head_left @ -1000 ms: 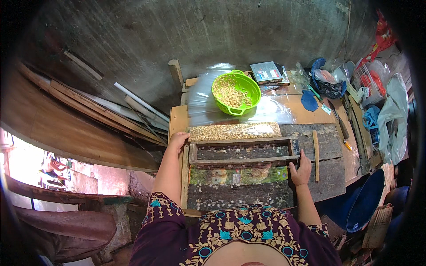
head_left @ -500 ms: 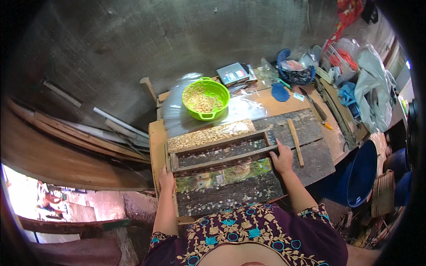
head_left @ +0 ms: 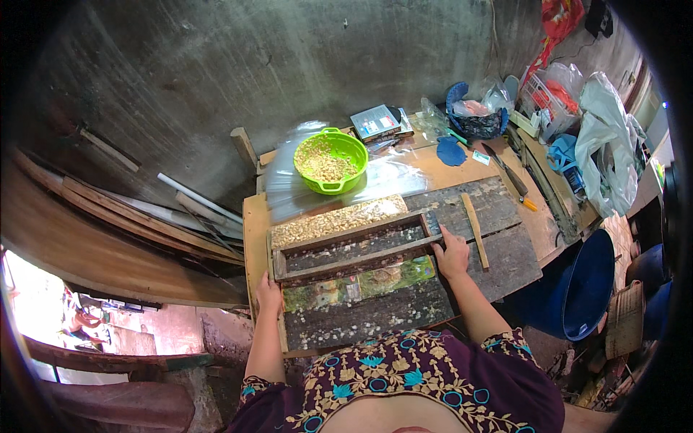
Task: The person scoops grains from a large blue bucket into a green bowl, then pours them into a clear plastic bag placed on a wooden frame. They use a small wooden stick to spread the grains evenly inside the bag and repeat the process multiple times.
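A long, narrow wooden frame lies on dark boards in front of me, tilted slightly up to the right. My right hand is closed round its right end, thumb on the near rail. At the near left corner is my left hand, fingers closed against the frame's end; its fingertips are partly hidden. Just beyond the far rail sits a flat rectangular slab of pale beans under clear plastic. A printed green sheet lies along the near side. Loose pale bits are scattered on the dark board.
Behind the slab, a green colander of beans stands on plastic sheets. Rightward lie a wooden stick and a knife. A scale and dark-blue basket are at the back; a blue tub stands right.
The whole view has shifted slightly. Both hands stay at the frame's ends, and the frame shows no clear movement relative to the boards.
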Available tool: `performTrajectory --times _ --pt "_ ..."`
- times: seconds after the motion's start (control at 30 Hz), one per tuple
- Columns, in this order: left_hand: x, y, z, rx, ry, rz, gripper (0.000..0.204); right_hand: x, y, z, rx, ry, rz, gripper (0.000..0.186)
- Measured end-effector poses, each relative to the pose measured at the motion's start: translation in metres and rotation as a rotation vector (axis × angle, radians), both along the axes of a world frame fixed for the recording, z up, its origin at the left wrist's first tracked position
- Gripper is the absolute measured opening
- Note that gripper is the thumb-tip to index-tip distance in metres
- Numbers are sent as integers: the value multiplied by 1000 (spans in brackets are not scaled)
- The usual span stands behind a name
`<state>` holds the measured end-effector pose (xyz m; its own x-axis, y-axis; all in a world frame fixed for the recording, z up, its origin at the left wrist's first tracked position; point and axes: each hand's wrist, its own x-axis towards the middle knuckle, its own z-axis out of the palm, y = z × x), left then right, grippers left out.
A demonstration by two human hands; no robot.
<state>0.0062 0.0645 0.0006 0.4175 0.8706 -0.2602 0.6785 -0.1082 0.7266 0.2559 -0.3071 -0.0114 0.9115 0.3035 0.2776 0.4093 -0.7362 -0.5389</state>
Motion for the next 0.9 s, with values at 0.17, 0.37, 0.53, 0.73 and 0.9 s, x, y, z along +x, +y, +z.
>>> performTrajectory --times 0.17,0.37,0.53,0.73,0.9 --pt "-12 3 -20 147 44 -60 40 0 -2 1 9 44 7 51" --pt "-24 9 -45 220 -98 -71 40 4 -4 0 -14 88 35 52" --pt "-24 -1 -40 235 -227 -97 49 15 -11 5 -15 133 156 52" --pt "-18 -29 -5 496 -33 -295 77 112 37 15 122 117 196 45" --pt "-11 -35 -1 542 56 -309 86 208 128 -13 -209 119 436 36"
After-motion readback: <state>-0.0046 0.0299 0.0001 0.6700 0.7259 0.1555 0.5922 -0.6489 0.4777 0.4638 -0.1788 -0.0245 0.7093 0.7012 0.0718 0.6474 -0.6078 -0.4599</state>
